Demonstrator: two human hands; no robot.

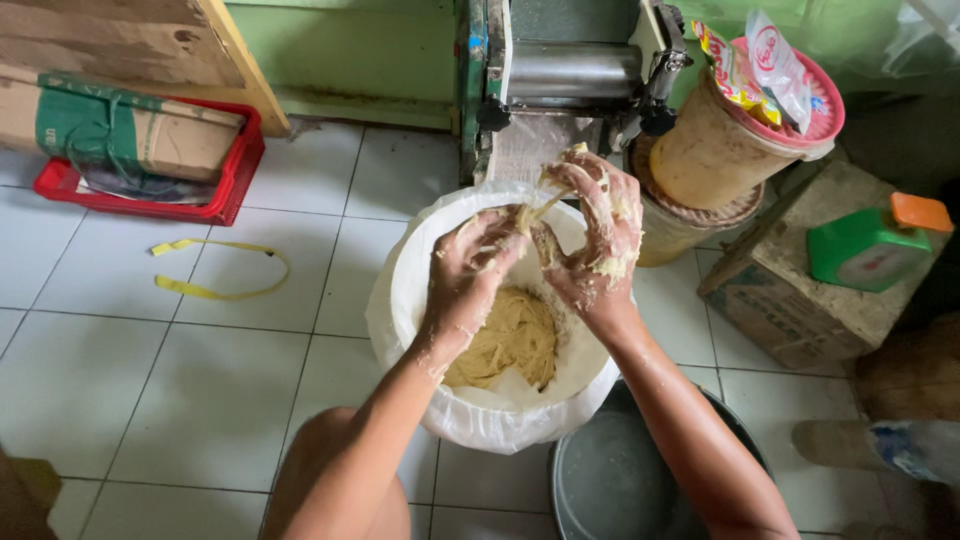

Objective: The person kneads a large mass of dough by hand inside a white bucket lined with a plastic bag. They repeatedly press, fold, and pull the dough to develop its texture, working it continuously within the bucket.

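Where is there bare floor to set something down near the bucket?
Bare white tile lies left of the lined dough bucket, between it, the yellow strap and the red crate. The right is crowded: stacked tubs, cardboard box, metal basin.

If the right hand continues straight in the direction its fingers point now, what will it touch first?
The right hand points up-left toward the left hand, so it would probably meet the dough strands between them first, then the left fingers. Depth is unclear.

Small food workshop, prob. noodle making: roller machine against green wall, lined tub w/ dough, green scale, white tile floor.
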